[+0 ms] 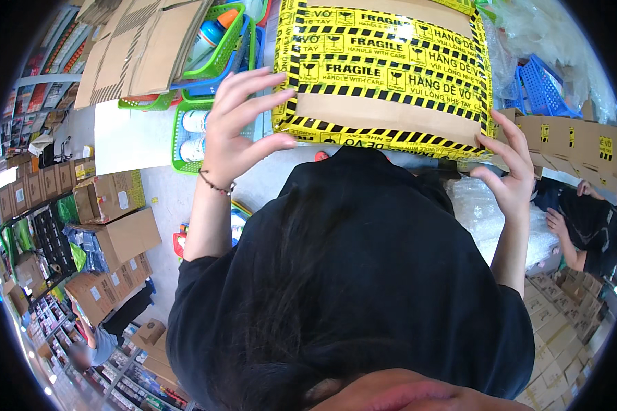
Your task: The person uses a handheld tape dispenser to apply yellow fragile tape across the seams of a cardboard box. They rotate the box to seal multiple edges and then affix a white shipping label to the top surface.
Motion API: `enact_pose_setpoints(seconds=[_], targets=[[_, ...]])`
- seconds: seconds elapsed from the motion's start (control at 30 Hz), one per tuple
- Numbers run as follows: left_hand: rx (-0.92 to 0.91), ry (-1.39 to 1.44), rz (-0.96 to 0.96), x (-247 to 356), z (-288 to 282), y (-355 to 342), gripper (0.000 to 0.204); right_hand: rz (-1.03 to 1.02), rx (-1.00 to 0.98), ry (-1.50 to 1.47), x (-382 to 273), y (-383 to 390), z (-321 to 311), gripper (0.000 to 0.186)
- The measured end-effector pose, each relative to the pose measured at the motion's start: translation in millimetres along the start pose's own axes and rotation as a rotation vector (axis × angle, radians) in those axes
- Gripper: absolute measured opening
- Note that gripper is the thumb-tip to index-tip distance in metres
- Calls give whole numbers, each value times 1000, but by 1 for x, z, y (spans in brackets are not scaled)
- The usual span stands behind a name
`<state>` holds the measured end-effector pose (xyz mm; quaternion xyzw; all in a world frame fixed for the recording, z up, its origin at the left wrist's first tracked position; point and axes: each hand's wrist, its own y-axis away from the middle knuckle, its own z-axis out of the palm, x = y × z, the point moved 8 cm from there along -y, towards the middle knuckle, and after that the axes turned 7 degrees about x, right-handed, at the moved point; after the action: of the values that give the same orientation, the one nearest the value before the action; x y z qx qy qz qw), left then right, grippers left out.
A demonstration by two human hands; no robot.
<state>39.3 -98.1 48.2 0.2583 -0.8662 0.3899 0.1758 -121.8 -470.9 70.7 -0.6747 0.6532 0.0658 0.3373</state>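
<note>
A cardboard box [391, 106] wrapped in bands of yellow-and-black printed tape sits in front of me. At its left edge is my left hand [243, 120], fingers spread and thumb apart, the fingertips overlapping the taped side. My right hand [513, 168] is at the near right corner, its fingers stretched out with the tips at the taped edge. Neither hand is wrapped round the box. Whether the left fingertips press on it or hover just over it, I cannot tell.
Flattened cardboard [134, 51] lies at the left beside a green basket [216, 51] of bottles. A lower green basket [178, 140] holds white bottles. At the right are a blue basket [545, 85], bubble wrap [483, 212] and a co-worker [583, 222]. Another person [103, 342] is at lower left.
</note>
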Motion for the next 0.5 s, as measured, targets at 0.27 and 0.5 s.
enact_pose_setpoints(seconds=[0.27, 0.5], targets=[[-92, -20, 2, 30, 2, -27, 35, 57, -9, -170, -15, -2, 6, 25], [-206, -135, 76, 51, 5, -30, 24, -99, -7, 31, -27, -1, -3, 22]])
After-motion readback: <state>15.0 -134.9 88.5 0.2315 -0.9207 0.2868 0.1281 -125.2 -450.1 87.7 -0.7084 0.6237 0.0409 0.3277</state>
